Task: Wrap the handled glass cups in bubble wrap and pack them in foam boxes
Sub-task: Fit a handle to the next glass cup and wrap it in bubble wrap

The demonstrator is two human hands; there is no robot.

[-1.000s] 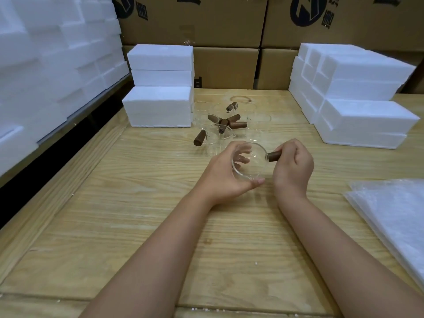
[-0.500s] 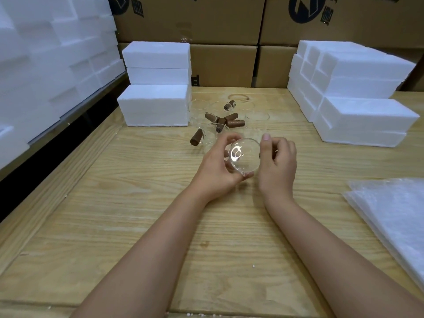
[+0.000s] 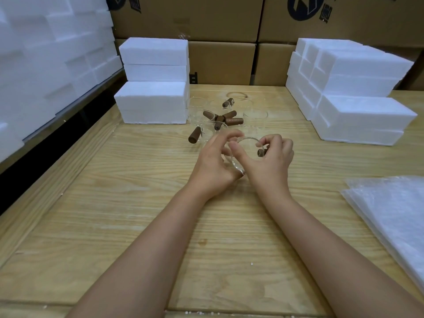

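A clear glass cup (image 3: 246,149) with a short brown handle is held above the wooden table (image 3: 137,214), tilted with its mouth toward me. My left hand (image 3: 214,164) grips the cup's left side with curled fingers. My right hand (image 3: 270,160) holds its right side, thumb on the near rim and fingers curled by the handle. Behind the hands stands a cluster of several more handled glass cups (image 3: 220,118). White foam boxes are stacked at the back left (image 3: 152,102) and at the right (image 3: 358,115). A pile of bubble wrap sheets (image 3: 394,214) lies at the right edge.
Cardboard cartons (image 3: 220,63) line the back of the table. More foam boxes (image 3: 46,65) fill a shelf on the left, past a dark gap. Small foam crumbs dot the table near its front edge.
Both hands have turned the cup: its brown handle, hidden half a second ago, now shows at the right by my right fingers, and the mouth faces me.
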